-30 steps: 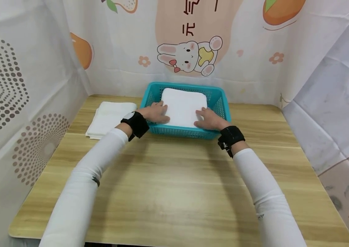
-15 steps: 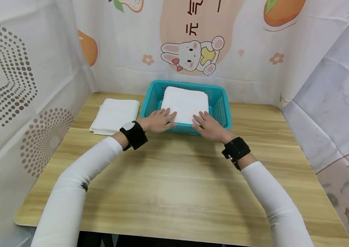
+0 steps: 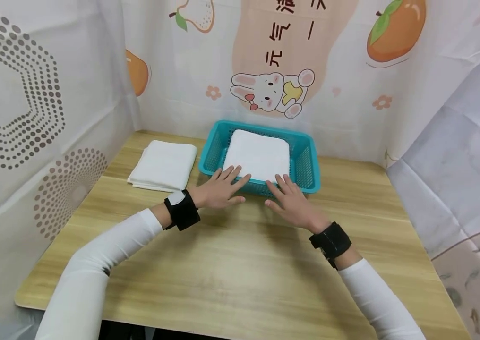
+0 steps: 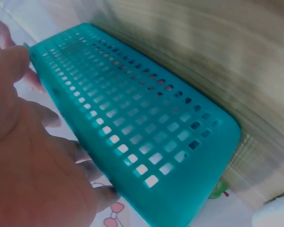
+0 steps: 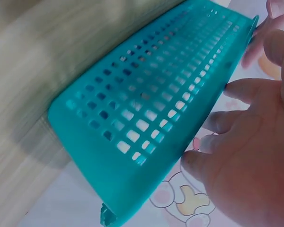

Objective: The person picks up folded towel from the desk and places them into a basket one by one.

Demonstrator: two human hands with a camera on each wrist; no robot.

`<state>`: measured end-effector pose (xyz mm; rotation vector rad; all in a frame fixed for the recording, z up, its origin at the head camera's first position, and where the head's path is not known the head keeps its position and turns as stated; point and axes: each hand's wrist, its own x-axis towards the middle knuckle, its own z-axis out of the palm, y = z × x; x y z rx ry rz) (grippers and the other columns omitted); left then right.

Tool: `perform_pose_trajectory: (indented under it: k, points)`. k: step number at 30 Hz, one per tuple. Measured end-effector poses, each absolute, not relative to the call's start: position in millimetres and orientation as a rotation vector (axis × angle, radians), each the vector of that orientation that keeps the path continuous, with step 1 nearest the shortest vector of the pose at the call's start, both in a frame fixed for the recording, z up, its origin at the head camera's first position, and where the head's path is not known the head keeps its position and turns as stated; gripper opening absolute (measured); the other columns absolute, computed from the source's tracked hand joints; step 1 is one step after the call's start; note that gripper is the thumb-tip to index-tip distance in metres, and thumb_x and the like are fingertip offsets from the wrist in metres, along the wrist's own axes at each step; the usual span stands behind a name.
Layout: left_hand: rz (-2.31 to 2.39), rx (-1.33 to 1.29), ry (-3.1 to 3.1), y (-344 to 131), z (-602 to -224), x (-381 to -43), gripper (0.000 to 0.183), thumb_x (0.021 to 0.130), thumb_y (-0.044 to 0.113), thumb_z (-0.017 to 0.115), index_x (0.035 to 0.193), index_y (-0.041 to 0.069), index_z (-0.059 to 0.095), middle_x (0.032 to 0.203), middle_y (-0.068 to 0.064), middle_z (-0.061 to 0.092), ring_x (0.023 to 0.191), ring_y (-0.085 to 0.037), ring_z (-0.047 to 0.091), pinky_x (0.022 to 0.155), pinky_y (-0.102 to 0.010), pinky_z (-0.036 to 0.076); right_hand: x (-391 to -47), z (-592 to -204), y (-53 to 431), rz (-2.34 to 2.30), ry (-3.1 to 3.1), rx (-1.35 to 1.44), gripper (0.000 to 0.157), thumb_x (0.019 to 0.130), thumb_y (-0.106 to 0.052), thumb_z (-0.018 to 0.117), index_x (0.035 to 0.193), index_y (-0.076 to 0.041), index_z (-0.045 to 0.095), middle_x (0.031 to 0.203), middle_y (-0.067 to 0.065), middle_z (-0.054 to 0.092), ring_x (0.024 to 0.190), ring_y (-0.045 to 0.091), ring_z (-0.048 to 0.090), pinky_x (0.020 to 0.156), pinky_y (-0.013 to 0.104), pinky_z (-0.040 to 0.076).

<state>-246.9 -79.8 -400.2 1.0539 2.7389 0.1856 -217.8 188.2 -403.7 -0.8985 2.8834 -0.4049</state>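
Note:
A folded white cloth (image 3: 259, 153) lies flat inside a teal plastic basket (image 3: 310, 163) at the back of the table. My left hand (image 3: 219, 188) is spread palm down at the basket's near rim, left of its middle. To the right, my right hand (image 3: 294, 204) has its fingers spread, with the fingertips overlapping the same rim. Both wrist views show the perforated basket side, seen from outside, with the left palm (image 4: 42, 156) and the right palm (image 5: 248, 163) beside its rim. Neither hand grips anything.
A second folded white cloth (image 3: 164, 165) lies on the wooden table (image 3: 240, 278) left of the basket. A printed curtain (image 3: 180, 85) hangs right behind the basket, and more fabric hangs at both sides of the table.
Both hands have drawn back toward the near side, from the cloth inside the basket to its front rim. Their fingers have straightened and spread. The camera view has also shifted.

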Motion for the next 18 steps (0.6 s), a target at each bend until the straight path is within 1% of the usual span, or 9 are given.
perform_pose_trajectory:
  k: [2, 6, 9, 12, 16, 18]
  points:
    - [0.201, 1.054, 2.737, -80.9, -401.6, -239.9, 0.075, 0.105, 0.050, 0.038, 0.161, 0.019, -0.001, 0.165, -0.020, -0.004, 0.152, -0.038, -0.003, 0.120, -0.056, -0.001, -209.0, -407.0, 186.9, -0.430, 2.872, -0.908, 0.067, 0.106, -0.040, 0.044, 0.159, -0.007, 0.020, 0.163, 0.026, 0.007, 0.150, 0.046, 0.000, 0.115, 0.066, 0.010]
    - [0.214, 1.076, 2.737, -82.2, -403.1, -227.9, 0.077, 0.105, 0.049, 0.041, 0.161, 0.017, -0.002, 0.165, -0.021, -0.005, 0.151, -0.040, -0.003, 0.118, -0.059, 0.002, -193.7, -411.8, 184.4, -0.501, 2.854, -0.912, 0.068, 0.106, -0.040, 0.044, 0.160, -0.010, 0.014, 0.164, 0.024, 0.003, 0.150, 0.044, -0.001, 0.115, 0.065, 0.009]
    - [0.218, 1.097, 2.743, -83.1, -405.4, -220.6, 0.076, 0.105, 0.050, 0.040, 0.161, 0.017, 0.000, 0.165, -0.021, -0.004, 0.151, -0.040, -0.003, 0.118, -0.060, 0.005, -185.5, -414.6, 183.0, -0.538, 2.831, -0.916, 0.069, 0.106, -0.040, 0.044, 0.160, -0.011, 0.013, 0.164, 0.023, 0.001, 0.151, 0.042, -0.003, 0.115, 0.066, 0.009]
    - [0.227, 1.098, 2.748, -85.7, -410.3, -213.6, 0.075, 0.105, 0.049, 0.041, 0.161, 0.018, 0.001, 0.165, -0.020, -0.006, 0.151, -0.038, -0.005, 0.118, -0.060, 0.006, -179.5, -417.4, 181.8, -0.542, 2.808, -0.923, 0.069, 0.106, -0.042, 0.042, 0.160, -0.011, 0.012, 0.165, 0.022, -0.001, 0.151, 0.040, -0.005, 0.115, 0.064, 0.010]
    - [0.225, 1.072, 2.756, -91.1, -419.1, -203.9, 0.075, 0.105, 0.047, 0.043, 0.161, 0.020, 0.002, 0.165, -0.019, -0.007, 0.151, -0.036, -0.007, 0.118, -0.061, 0.007, -173.3, -421.4, 180.2, -0.535, 2.812, -0.960, 0.069, 0.106, -0.044, 0.042, 0.160, -0.011, 0.013, 0.164, 0.024, 0.002, 0.151, 0.042, -0.002, 0.116, 0.063, 0.012]
    - [0.230, 1.070, 2.758, -93.4, -423.2, -198.7, 0.075, 0.104, 0.047, 0.044, 0.161, 0.019, 0.004, 0.165, -0.021, -0.004, 0.151, -0.038, -0.004, 0.117, -0.062, 0.009, -169.4, -424.1, 179.8, -0.524, 2.818, -0.980, 0.070, 0.106, -0.044, 0.042, 0.160, -0.011, 0.014, 0.164, 0.025, 0.005, 0.150, 0.044, 0.001, 0.116, 0.063, 0.013]
